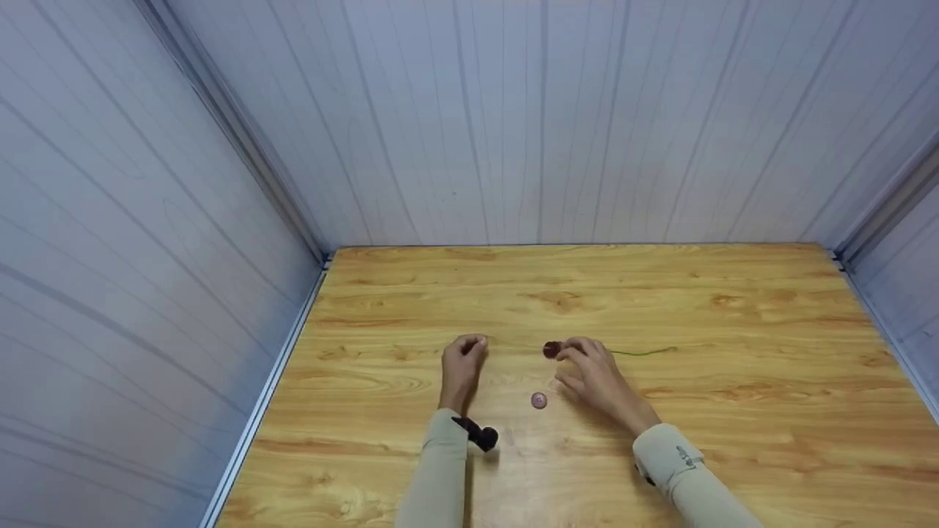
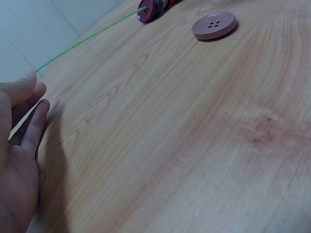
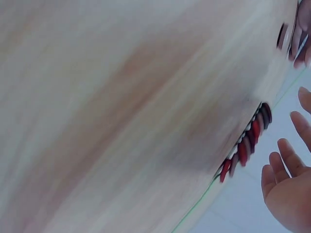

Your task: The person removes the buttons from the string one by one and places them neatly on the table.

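Note:
Between thumb and forefinger, my left hand (image 1: 462, 370) pinches one end of a green string (image 2: 87, 40), drawn straight toward the buttons in the left wrist view. Several dark red, maroon and grey buttons (image 3: 249, 141) are threaded on it in a close row on the table. The maroon button (image 2: 146, 11) ends the row on the left-hand side. Beside the row is my right hand (image 1: 598, 378), its fingers spread and slightly bent; the right wrist view shows nothing held in it. A loose dusty-pink button (image 1: 539, 400) with holes lies flat between the hands, nearer the person.
The wood-grain table (image 1: 411, 469) meets a white panel wall (image 1: 513, 132) at the back, with more panels at both sides. Past the right hand, the string's tail (image 1: 645, 353) trails rightward on the table. A black wrist camera (image 1: 484, 438) sticks out from the left sleeve.

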Demonstrator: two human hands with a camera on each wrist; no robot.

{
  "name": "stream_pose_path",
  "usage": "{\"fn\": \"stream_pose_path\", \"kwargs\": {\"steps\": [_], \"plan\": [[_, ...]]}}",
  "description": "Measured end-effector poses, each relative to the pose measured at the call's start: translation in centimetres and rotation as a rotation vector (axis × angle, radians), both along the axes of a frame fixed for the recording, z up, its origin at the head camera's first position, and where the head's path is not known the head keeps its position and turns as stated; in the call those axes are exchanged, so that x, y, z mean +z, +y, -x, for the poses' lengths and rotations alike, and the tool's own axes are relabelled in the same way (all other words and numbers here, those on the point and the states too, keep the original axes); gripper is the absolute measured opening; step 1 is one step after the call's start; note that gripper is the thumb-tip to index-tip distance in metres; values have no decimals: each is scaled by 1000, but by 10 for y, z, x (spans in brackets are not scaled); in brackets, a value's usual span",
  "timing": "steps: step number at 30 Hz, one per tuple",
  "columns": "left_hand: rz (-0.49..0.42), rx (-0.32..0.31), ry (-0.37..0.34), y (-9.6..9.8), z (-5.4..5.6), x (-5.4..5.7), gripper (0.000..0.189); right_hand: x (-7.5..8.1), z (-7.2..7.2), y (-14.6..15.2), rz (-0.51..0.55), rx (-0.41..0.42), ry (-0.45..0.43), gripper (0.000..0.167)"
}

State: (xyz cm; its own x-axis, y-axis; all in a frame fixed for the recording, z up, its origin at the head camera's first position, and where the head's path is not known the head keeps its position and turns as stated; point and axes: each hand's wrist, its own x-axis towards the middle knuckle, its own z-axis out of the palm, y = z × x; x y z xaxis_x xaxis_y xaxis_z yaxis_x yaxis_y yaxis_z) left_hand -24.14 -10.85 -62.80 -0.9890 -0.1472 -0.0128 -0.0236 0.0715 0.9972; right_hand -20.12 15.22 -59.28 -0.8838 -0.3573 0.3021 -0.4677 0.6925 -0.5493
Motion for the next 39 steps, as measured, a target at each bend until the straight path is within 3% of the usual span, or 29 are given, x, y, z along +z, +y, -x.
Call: {"fn": "stream_pose_path", "kwargs": {"steps": [6,13,16,18,25,32,39], "plan": [[31,-10,15,-1,1,3,23,-2,9,13,28,-129,-11,28],[-8,-29,19,1,-11,30,23,-7,16,28,9,-223,-91,37],[-2,-26,15,2,-12,32,23,-10,19,34,1,-246,-136,41],[3,-17,25,2,-11,31,21,-10,20,37,1,-254,-166,42],[-1,21,16,1,1,4,19,-12,21,42,-20,-281,-199,39],[15,20,22,0,2,1,18,-15,22,44,-35,-287,-187,34],[19,-22,30,1,-12,34,21,-17,24,44,-35,-279,-169,31]]}}
